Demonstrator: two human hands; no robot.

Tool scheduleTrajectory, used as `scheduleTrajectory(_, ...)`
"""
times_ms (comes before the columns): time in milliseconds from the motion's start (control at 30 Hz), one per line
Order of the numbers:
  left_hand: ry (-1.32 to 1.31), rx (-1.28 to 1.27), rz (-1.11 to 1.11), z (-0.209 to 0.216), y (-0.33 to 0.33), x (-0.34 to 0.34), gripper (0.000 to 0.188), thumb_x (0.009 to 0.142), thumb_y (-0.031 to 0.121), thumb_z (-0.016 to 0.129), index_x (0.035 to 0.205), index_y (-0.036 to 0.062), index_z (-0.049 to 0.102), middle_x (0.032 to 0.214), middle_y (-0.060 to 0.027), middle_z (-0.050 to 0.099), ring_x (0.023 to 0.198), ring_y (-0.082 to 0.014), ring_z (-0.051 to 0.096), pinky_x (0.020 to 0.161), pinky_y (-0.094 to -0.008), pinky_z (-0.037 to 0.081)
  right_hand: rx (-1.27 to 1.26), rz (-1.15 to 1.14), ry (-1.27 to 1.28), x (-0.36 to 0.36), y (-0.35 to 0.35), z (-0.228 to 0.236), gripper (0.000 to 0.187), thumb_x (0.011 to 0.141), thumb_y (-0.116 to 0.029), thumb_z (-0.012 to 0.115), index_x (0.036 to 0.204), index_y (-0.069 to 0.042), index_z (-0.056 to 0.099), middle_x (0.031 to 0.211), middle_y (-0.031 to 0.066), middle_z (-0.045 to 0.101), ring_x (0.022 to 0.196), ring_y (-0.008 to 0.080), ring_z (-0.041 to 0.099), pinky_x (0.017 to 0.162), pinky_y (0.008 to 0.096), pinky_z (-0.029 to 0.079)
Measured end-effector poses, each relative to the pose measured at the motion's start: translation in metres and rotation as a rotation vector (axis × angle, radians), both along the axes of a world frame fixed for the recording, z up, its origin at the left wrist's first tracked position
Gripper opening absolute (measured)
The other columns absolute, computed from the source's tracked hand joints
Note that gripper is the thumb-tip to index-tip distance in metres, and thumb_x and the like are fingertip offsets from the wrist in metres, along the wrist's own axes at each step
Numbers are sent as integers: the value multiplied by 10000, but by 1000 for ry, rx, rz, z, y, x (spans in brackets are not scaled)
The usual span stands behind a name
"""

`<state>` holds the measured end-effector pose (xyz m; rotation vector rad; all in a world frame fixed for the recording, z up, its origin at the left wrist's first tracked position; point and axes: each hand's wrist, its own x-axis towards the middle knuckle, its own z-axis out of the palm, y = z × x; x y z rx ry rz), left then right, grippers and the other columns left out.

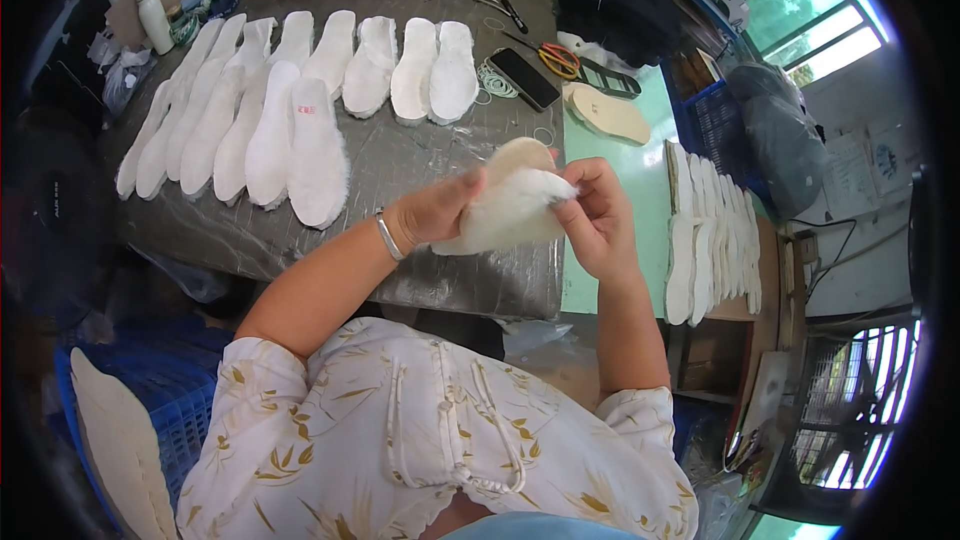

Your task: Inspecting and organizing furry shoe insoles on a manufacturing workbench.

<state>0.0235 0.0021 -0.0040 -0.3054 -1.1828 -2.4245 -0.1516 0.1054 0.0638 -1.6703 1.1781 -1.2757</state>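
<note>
Head view: both hands hold a fleecy white insole point(510, 208) above the grey tabletop point(420, 165) edge. The left hand point(432, 212) grip clasps its 9 o'clock side; the right hand point(597, 212) pinches its 3 o'clock end. A row of white insoles point(290, 90) lies at 10 o'clock.

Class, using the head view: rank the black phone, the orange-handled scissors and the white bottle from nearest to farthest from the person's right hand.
Measured from the right hand, which holds a fleecy insole:
1. Black phone, straight up the table from the hand.
2. Orange-handled scissors, just beyond the phone, slightly to its right.
3. White bottle, far across at the table's upper left corner.
</note>
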Motion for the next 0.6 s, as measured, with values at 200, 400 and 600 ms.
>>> scheduleTrajectory(200, -217, -93, 23, 12, -4, 6, 968, 850, 794, 387, 1501, 83, 298, 1384, -109, 497, 1214, -186, 534, 987, -310, 459, -29, -35, -16, 5, 5, 7, 400, 857, 60, 613, 1227, -8, 480, 1109, 79, 623, 1021, 144, 611, 886, 261, 481)
scheduleTrajectory(400, -154, -95, 79, 17, -10, 9, 910, 910, 742, 328, 1479, 32, 333, 1397, -108, 493, 1234, -194, 517, 991, -307, 448, -85, -32, 230, 16, 6, 30, 348, 773, 89, 641, 1109, 13, 598, 1008, 106, 707, 914, 171, 685, 865, 291, 510)
scheduleTrajectory(600, -398, -365, 72, 12, -18, 23, 837, 948, 709, 232, 1350, 26, 502, 1135, -64, 635, 1023, -119, 594, 850, -281, 498, -283, -100, 284, 15, -9, 30, 238, 710, 120, 646, 913, 2, 683, 992, 109, 667, 889, 192, 639, 770, 295, 512)
